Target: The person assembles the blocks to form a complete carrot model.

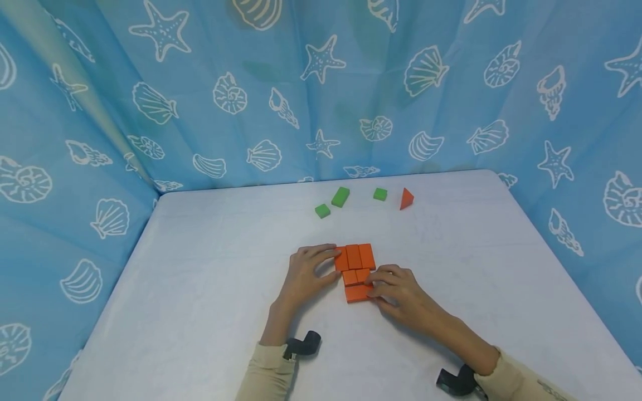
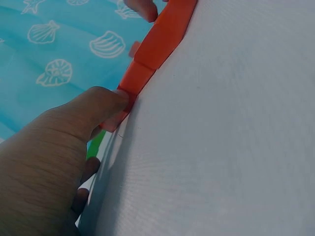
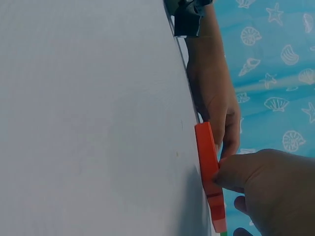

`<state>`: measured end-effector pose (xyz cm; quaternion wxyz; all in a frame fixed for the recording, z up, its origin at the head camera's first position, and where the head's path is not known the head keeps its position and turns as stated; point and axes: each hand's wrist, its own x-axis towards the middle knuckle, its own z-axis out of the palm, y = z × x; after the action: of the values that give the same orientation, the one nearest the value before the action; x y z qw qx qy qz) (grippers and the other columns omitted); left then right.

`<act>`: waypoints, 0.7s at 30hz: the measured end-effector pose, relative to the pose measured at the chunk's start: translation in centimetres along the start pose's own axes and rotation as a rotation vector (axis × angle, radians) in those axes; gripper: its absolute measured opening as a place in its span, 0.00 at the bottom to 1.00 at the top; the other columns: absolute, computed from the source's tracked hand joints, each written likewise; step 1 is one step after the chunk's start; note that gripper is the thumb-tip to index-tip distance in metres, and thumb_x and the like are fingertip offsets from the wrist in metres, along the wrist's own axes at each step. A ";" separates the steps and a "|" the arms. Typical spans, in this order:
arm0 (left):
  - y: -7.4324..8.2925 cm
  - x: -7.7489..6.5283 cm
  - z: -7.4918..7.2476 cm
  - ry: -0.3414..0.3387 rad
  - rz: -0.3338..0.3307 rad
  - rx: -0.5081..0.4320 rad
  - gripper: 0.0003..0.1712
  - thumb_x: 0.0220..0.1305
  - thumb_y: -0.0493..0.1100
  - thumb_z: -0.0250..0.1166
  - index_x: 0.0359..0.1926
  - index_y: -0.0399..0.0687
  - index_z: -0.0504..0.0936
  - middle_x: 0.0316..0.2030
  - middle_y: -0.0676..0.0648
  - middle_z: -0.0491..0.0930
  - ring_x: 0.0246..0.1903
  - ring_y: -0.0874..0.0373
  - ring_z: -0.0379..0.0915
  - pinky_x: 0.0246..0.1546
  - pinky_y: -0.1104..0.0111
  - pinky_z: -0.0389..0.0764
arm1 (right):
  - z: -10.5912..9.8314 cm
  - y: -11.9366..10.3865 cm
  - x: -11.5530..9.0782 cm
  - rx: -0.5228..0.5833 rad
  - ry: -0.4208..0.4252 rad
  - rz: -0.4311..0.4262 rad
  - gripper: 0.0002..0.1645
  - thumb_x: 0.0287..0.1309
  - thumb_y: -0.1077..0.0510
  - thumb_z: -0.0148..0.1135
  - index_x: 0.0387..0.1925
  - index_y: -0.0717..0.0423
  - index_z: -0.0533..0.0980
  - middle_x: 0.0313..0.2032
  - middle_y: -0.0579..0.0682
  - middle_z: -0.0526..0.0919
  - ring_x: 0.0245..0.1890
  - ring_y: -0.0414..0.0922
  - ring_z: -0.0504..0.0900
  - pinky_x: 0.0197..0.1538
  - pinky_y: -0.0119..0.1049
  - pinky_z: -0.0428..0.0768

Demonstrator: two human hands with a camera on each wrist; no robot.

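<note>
Several orange wooden blocks lie edge to edge on the white table. Three oblong blocks (image 1: 353, 257) form the far row, two small blocks (image 1: 356, 276) the middle, and one long block (image 1: 357, 293) the near edge. My left hand (image 1: 307, 273) touches the group's left side, index fingertip at the far left block and thumb lower down. From the right, my right hand (image 1: 403, 295) rests its fingertips against the small and near blocks. In the left wrist view the left thumb (image 2: 115, 101) presses an orange block's side. The right thumb (image 3: 236, 172) touches the near block in the right wrist view.
Beyond the group lie three green blocks: one oblong block (image 1: 340, 197), one small block (image 1: 322, 210) and another small block (image 1: 380, 194). A red-orange triangular block (image 1: 407, 199) lies to their right. A blue shell-print curtain (image 1: 281, 128) hangs behind the white table (image 1: 210, 267).
</note>
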<state>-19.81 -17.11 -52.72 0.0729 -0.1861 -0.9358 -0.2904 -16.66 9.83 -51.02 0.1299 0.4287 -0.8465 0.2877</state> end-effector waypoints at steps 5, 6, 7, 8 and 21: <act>0.0 0.0 -0.1 0.001 0.000 -0.010 0.27 0.65 0.58 0.67 0.64 0.62 0.79 0.65 0.58 0.73 0.60 0.55 0.64 0.63 0.51 0.61 | 0.3 0.0 0.1 0.000 0.012 0.020 0.13 0.48 0.65 0.77 0.34 0.47 0.87 0.49 0.46 0.81 0.56 0.48 0.73 0.48 0.50 0.71; 0.0 0.0 -0.1 0.005 0.002 -0.012 0.27 0.65 0.57 0.67 0.64 0.62 0.79 0.65 0.58 0.73 0.61 0.55 0.65 0.63 0.51 0.61 | 0.4 0.0 0.1 0.000 0.013 0.023 0.13 0.48 0.65 0.77 0.35 0.47 0.87 0.49 0.46 0.81 0.56 0.48 0.73 0.49 0.50 0.71; 0.1 0.0 -0.1 0.005 0.003 -0.015 0.27 0.65 0.57 0.67 0.64 0.62 0.80 0.65 0.58 0.73 0.61 0.55 0.65 0.63 0.51 0.61 | 0.4 0.1 0.1 0.002 0.012 0.027 0.13 0.48 0.65 0.77 0.35 0.47 0.87 0.49 0.46 0.81 0.56 0.48 0.73 0.49 0.50 0.71; 0.1 0.0 -0.1 0.006 0.005 -0.015 0.27 0.65 0.57 0.67 0.63 0.61 0.80 0.65 0.58 0.73 0.61 0.54 0.65 0.63 0.51 0.61 | 0.4 0.1 0.1 0.004 0.011 0.032 0.13 0.48 0.65 0.77 0.35 0.47 0.87 0.49 0.46 0.81 0.56 0.48 0.73 0.49 0.50 0.71; -0.1 0.0 -0.1 0.005 0.016 -0.027 0.27 0.65 0.57 0.67 0.63 0.61 0.80 0.66 0.58 0.73 0.60 0.55 0.65 0.61 0.52 0.62 | 0.4 0.2 0.1 0.041 0.003 0.046 0.13 0.53 0.64 0.74 0.41 0.50 0.86 0.51 0.44 0.80 0.56 0.46 0.73 0.53 0.50 0.71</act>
<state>-19.83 -17.20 -52.69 0.0750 -0.1937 -0.9301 -0.3030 -16.86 9.66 -51.39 0.1159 0.4112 -0.8499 0.3086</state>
